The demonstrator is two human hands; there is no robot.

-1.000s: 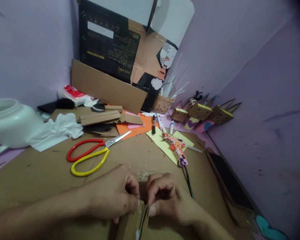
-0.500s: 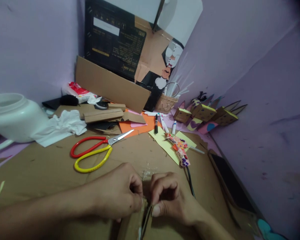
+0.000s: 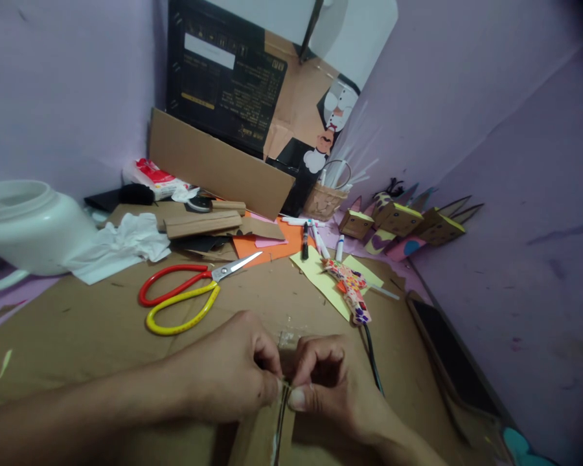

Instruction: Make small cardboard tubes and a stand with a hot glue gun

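At the bottom centre, a folded brown cardboard piece runs toward me, with a narrow dark seam between its two edges. My left hand pinches the far end of the left edge between thumb and fingers. Opposite it, my right hand pinches the other edge, the thumb close to the seam. The fingertips of both hands nearly meet there. Part of the cardboard is hidden under my left hand and cut off by the frame.
Red-and-yellow-handled scissors lie open beyond my left hand. A flower-patterned glue gun rests on yellow paper, its black cord running near my right hand. Cardboard strips, markers, a white pot and a dark phone-like slab lie around.
My hands have drawn closer together, and the gap between the two cardboard edges has narrowed to a thin seam. The view has shifted slightly.
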